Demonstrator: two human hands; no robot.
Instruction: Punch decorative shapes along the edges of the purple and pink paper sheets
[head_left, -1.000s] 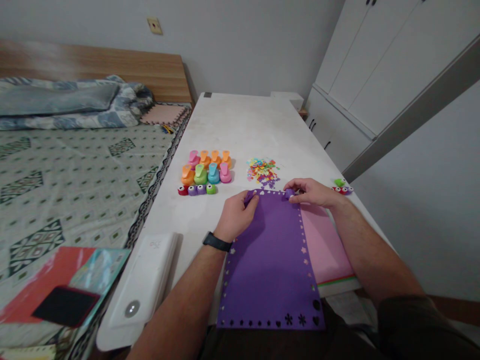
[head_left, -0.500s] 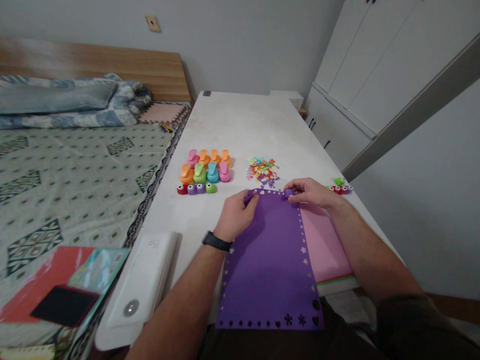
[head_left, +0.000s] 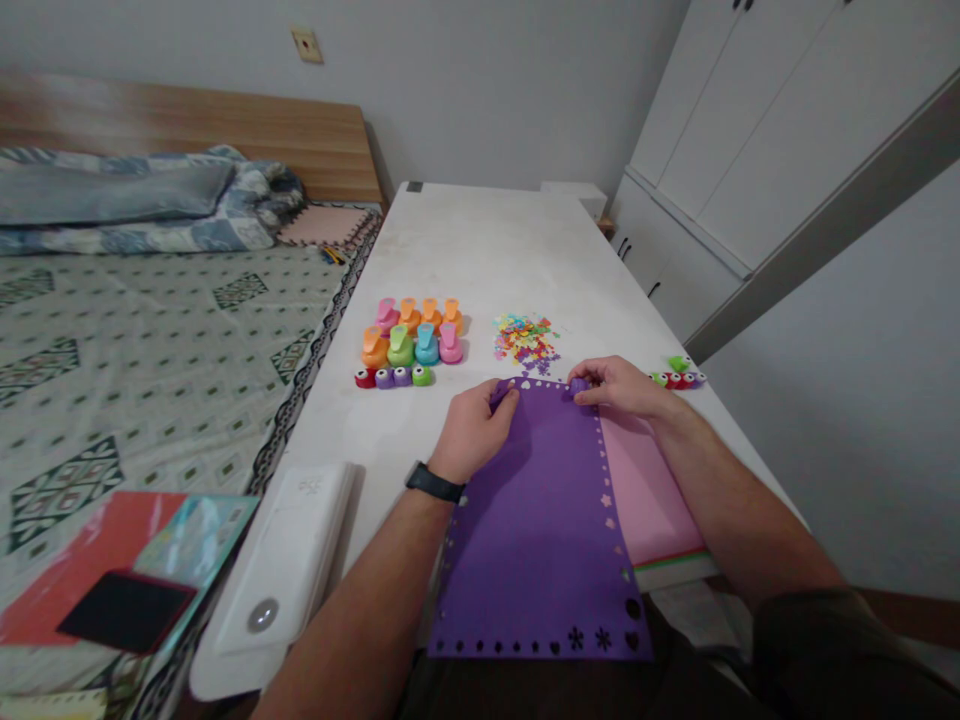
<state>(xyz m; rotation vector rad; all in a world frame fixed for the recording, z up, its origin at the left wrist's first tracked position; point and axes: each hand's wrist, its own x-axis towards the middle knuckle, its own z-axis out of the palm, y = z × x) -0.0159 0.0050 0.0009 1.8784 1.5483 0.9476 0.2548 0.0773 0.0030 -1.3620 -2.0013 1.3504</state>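
A purple foam sheet with small shapes punched along its edges lies on the white table in front of me. My left hand pinches the sheet's far left corner. My right hand is closed on a small purple punch set over the sheet's far right edge. Under the sheet's right side lies a pink foam sheet on a thin stack.
Larger coloured punches stand in rows with small ones in front. A pile of punched-out bits lies beyond the sheet. More small punches sit at the right edge. A white case lies left; a bed beside the table.
Both hands stay at the sheet's far edge; only the view has shifted slightly.
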